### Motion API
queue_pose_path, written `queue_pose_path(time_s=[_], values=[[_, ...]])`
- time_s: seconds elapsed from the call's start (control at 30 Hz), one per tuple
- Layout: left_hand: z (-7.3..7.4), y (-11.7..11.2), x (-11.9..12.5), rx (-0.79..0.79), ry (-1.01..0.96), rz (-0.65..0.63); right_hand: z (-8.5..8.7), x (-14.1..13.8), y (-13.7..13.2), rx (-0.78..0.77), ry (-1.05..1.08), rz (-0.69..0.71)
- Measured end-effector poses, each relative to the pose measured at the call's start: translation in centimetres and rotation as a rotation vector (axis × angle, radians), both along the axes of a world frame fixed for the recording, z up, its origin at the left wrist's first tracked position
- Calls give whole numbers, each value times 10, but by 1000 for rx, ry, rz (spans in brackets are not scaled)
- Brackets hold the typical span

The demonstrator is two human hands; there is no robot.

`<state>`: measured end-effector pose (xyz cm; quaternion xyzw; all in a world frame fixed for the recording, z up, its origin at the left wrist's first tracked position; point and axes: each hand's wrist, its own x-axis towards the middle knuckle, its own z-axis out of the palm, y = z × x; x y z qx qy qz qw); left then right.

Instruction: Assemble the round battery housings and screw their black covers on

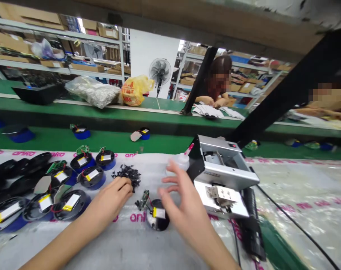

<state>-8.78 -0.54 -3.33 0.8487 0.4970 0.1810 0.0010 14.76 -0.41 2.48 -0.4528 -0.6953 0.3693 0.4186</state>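
My left hand point(114, 197) is at the near edge of a pile of small black parts point(128, 174). Its fingers are curled together, and their tips are hidden, so what they hold cannot be made out. With fingers spread, my right hand point(180, 195) hovers at the right side of a round black housing point(158, 222). A battery with yellow tape point(159, 213) sits in that housing, and a small green circuit board point(143, 199) hangs from it by wires. Behind the right fingers stands a white bottle with a pink tip point(184, 159).
Several blue-black housings with batteries point(93, 177) crowd the left, beside black shells point(26, 168). A silver machine point(226, 168) stands at right, with a black screwdriver-like tool point(251, 225) and a cable. More housings sit on the green belt point(111, 140). Across it, a person point(215, 84) handles white sheets.
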Motion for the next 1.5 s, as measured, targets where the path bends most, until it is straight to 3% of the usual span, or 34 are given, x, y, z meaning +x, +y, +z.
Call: queue_pose_path(time_s=[0.07,0.17,0.27,0.53,0.83,1.13,1.27,1.4,1.5], values=[[-2,-2,0,25,-33,-25,-2,-8,3,-80,325,-223],[-2,-6,4,77,-115,-87,-5,-19,6,-316,616,-277],[-1,-10,9,109,-223,-138,-5,-26,13,-498,672,-299],[-3,-14,14,57,-349,-184,-9,-27,28,-523,757,-274],[-5,-12,10,8,-454,-167,-19,-27,21,-368,875,-199],[-3,-14,13,-9,-506,-144,19,8,-7,-54,787,54],[-4,-17,15,-49,-524,-166,21,10,-8,-48,861,-85],[-4,-19,17,-56,-533,-203,12,-1,-5,113,843,-311],[-5,-19,17,-95,-509,-232,8,-8,-8,239,750,-306]])
